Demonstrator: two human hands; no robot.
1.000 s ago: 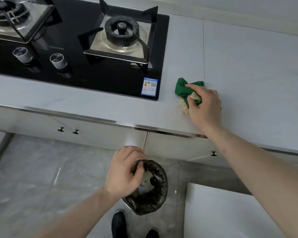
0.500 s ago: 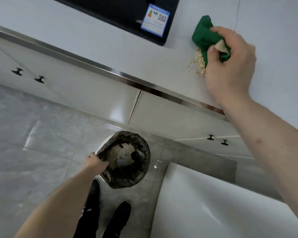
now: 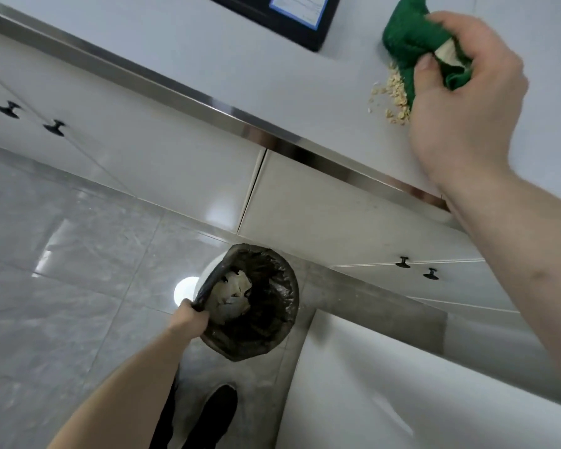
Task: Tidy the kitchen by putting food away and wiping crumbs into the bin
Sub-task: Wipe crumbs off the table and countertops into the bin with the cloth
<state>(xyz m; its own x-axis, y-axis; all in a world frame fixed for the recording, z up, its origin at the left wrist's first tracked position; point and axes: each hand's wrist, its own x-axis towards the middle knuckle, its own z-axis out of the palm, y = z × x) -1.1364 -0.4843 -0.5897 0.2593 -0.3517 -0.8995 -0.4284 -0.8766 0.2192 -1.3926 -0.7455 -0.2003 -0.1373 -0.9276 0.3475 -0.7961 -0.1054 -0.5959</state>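
Bin (image 3: pixel 266 332) on the tiled floor (image 3: pixel 62 270), just in front of the white cabinet doors (image 3: pixel 321 215). Round, white body showing at its upper left, lined with a black bag (image 3: pixel 282 286) folded over the rim. Inside: pale crumpled scraps (image 3: pixel 235 291), paper or wrapping, exact kind unclear. The bag's far wall is dark and wrinkled.

Left hand (image 3: pixel 188 319) reaches down to the bin's near-left rim. Fingers curled over the edge, gripping bag and rim together. Forearm runs down and left out of view.

Right hand (image 3: pixel 467 98) sits up on the grey countertop (image 3: pixel 208 59), close to its steel front edge (image 3: pixel 240 124). It clutches a bunched green cloth (image 3: pixel 408 37); thumb and fingers are wrapped round the wad, a pale label or underside peeking out between them. The cloth's lower edge rests on the counter.

Crumbs (image 3: pixel 391 95): a small heap of pale oat-like flakes on the countertop, pressed against the cloth's left edge and the thumb side of the hand, a few stray bits scattered to the left. The heap lies back from the counter edge; the bin stands on the floor below and to the left of it.

Corner of the black hob (image 3: pixel 305 30) with a blue sticker (image 3: pixel 302 8) at top. Dark shoes (image 3: pixel 214 416) below the bin.
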